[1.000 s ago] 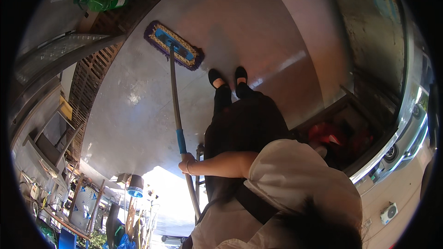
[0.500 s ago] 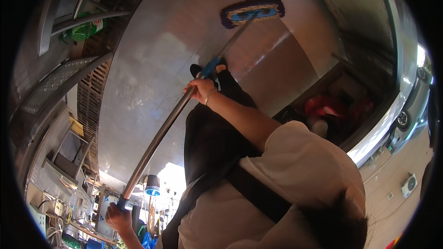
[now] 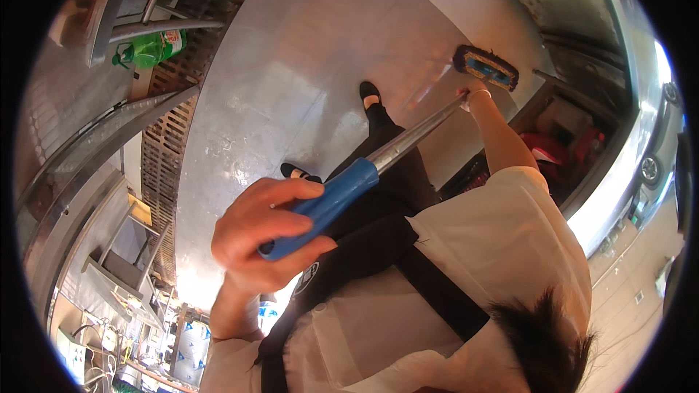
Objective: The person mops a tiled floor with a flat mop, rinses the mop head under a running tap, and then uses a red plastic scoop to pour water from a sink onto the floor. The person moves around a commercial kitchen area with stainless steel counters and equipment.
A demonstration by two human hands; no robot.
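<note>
1. The left hand [image 3: 266, 229], half a second ago low at the frame's edge, now fills the middle, wrapped round the blue plastic grip [image 3: 324, 204] of the long metal mop handle [image 3: 419, 133].
2. The right hand [image 3: 472, 93] has slid farther down the handle and grasps it near the mop.
3. The flat blue mop head [image 3: 486, 67] rests on the grey floor [image 3: 291, 65], farther right than before.

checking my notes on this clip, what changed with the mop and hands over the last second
The mop head swept from the left part of the floor to the right, by the open cabinet. The left hand came into view and now grips the blue end of the mop handle; the right hand slid down the metal shaft toward the head. The green bottle stayed put.
</note>
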